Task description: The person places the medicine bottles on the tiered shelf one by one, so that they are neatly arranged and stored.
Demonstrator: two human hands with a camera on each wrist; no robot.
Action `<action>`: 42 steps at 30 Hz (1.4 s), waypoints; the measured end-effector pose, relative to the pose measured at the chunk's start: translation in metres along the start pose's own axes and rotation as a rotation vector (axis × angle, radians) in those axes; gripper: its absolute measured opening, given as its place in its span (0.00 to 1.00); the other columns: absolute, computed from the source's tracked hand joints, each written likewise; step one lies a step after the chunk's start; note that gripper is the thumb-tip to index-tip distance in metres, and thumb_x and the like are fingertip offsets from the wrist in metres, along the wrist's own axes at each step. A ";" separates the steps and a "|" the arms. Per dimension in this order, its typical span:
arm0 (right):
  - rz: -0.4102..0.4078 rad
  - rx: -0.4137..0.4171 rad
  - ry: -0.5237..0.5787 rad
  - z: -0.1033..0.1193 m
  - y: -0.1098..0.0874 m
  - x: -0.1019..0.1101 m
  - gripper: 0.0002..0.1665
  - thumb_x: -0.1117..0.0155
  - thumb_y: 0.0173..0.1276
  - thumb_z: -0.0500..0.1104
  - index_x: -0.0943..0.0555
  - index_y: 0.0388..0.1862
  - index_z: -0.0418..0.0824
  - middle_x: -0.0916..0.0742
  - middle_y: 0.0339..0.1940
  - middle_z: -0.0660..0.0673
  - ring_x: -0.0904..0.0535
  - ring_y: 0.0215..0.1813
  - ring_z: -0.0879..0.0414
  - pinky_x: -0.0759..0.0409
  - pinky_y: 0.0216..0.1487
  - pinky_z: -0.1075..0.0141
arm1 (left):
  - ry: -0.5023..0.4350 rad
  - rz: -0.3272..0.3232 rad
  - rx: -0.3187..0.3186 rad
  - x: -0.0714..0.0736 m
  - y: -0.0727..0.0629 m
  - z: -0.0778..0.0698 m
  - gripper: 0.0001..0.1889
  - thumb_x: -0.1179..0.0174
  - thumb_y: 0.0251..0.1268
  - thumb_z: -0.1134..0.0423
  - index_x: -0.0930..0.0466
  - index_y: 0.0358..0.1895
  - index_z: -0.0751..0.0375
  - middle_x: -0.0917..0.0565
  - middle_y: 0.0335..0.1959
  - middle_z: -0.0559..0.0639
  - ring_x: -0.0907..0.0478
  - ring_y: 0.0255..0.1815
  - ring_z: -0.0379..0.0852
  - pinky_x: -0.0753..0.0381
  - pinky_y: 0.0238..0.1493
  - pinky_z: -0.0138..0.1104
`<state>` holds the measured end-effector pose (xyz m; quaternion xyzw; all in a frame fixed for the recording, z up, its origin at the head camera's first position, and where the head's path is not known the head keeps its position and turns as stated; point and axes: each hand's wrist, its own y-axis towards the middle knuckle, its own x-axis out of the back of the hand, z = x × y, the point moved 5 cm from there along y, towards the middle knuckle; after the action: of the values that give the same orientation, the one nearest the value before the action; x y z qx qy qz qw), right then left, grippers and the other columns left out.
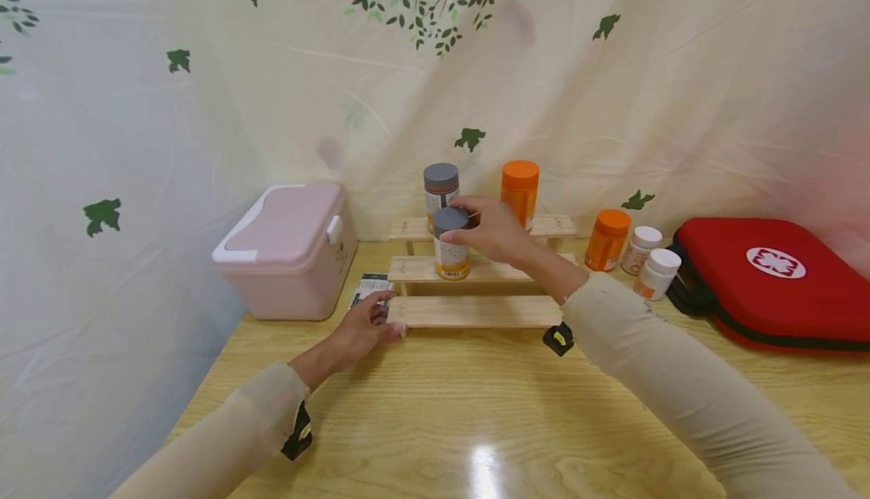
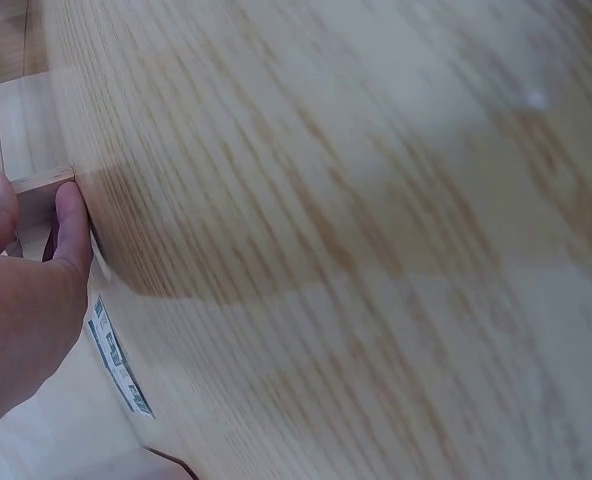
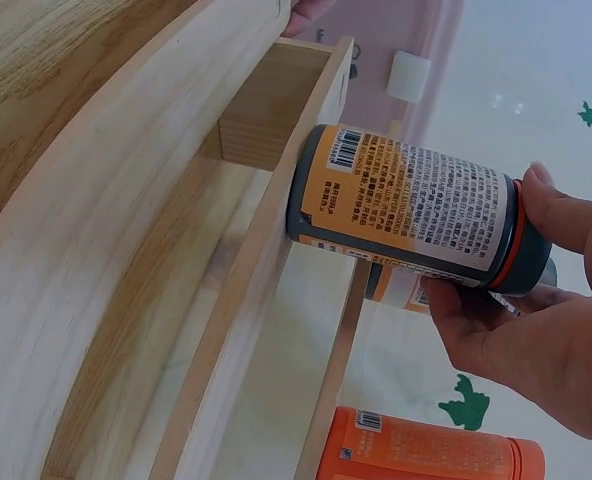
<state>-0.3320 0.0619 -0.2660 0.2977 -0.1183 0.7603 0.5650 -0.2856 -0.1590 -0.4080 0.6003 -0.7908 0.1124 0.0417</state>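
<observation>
My right hand (image 1: 495, 232) grips a grey-lidded supplement bottle (image 1: 451, 254) around its lid, with the base at the middle step of a three-tier wooden rack (image 1: 476, 310). In the right wrist view, the printed label of this bottle (image 3: 406, 200) faces the camera. My left hand (image 1: 367, 327) pinches the left end of the lowest step; in the left wrist view, thumb and fingers lie on either side of the board end (image 2: 44, 183). On the top step stand another grey-lidded bottle (image 1: 440, 182) and an orange bottle (image 1: 520, 182).
A pink lidded box (image 1: 285, 257) stands left of the rack, with a small printed packet (image 1: 370, 286) beside it. To the right are an orange bottle (image 1: 608, 241), two white bottles (image 1: 642, 248) and a red case (image 1: 775, 288). A patterned curtain (image 1: 381, 91) hangs behind.
</observation>
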 end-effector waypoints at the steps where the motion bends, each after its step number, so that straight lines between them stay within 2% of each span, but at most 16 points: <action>1: 0.002 -0.002 -0.001 0.000 0.000 0.000 0.37 0.29 0.62 0.45 0.30 0.69 0.41 0.22 0.62 0.40 0.23 0.55 0.46 0.21 0.57 0.54 | -0.001 0.000 0.002 0.000 0.000 0.000 0.30 0.45 0.65 0.79 0.43 0.70 0.68 0.27 0.56 0.70 0.24 0.50 0.51 0.17 0.50 0.41; 17: -0.019 -0.007 0.003 -0.001 -0.002 0.000 0.37 0.29 0.62 0.46 0.31 0.68 0.40 0.22 0.60 0.39 0.25 0.58 0.46 0.24 0.61 0.53 | 0.018 0.010 -0.006 -0.001 -0.001 -0.001 0.30 0.45 0.66 0.78 0.43 0.70 0.68 0.28 0.56 0.69 0.24 0.52 0.52 0.17 0.50 0.42; 23: -0.002 0.010 0.026 -0.003 -0.008 0.009 0.39 0.29 0.62 0.45 0.33 0.69 0.40 0.22 0.59 0.37 0.26 0.59 0.44 0.24 0.60 0.53 | 0.048 -0.001 -0.003 -0.001 -0.001 -0.002 0.30 0.45 0.66 0.78 0.43 0.70 0.68 0.27 0.56 0.70 0.24 0.52 0.52 0.16 0.49 0.40; 25: -0.005 0.027 0.004 -0.002 -0.012 0.015 0.40 0.28 0.61 0.45 0.34 0.70 0.39 0.22 0.58 0.36 0.26 0.59 0.43 0.23 0.59 0.53 | 0.062 -0.005 -0.001 0.000 -0.001 -0.002 0.30 0.45 0.66 0.77 0.43 0.70 0.68 0.27 0.56 0.70 0.24 0.52 0.52 0.16 0.49 0.39; 29: -0.031 0.053 -0.078 -0.004 -0.026 0.030 0.39 0.28 0.61 0.45 0.33 0.69 0.40 0.22 0.58 0.36 0.26 0.59 0.42 0.24 0.60 0.52 | 0.079 -0.007 -0.002 0.000 -0.001 -0.002 0.30 0.44 0.66 0.77 0.43 0.70 0.68 0.27 0.56 0.70 0.24 0.52 0.52 0.16 0.48 0.39; 33: -0.052 0.060 -0.110 -0.014 -0.048 0.047 0.39 0.29 0.62 0.45 0.32 0.69 0.40 0.22 0.59 0.37 0.27 0.61 0.42 0.24 0.60 0.50 | 0.089 -0.008 -0.006 0.001 -0.002 -0.002 0.31 0.44 0.66 0.77 0.43 0.70 0.68 0.26 0.56 0.70 0.24 0.52 0.53 0.16 0.48 0.39; 38: -0.075 0.034 -0.109 -0.037 -0.083 0.077 0.39 0.31 0.64 0.49 0.34 0.71 0.39 0.24 0.62 0.35 0.30 0.64 0.41 0.25 0.60 0.46 | 0.069 -0.010 -0.002 0.001 0.000 -0.001 0.31 0.44 0.65 0.77 0.43 0.70 0.68 0.27 0.56 0.69 0.24 0.51 0.52 0.16 0.49 0.39; 42: -0.106 -0.021 -0.149 -0.062 -0.110 0.104 0.41 0.33 0.65 0.53 0.36 0.72 0.41 0.25 0.63 0.35 0.29 0.62 0.40 0.20 0.55 0.53 | 0.081 -0.011 -0.004 0.001 0.000 -0.002 0.30 0.44 0.65 0.77 0.42 0.70 0.68 0.26 0.55 0.69 0.24 0.51 0.52 0.16 0.49 0.39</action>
<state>-0.2691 0.2132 -0.2714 0.3532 -0.1519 0.7040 0.5971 -0.2856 -0.1594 -0.4063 0.5995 -0.7853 0.1350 0.0757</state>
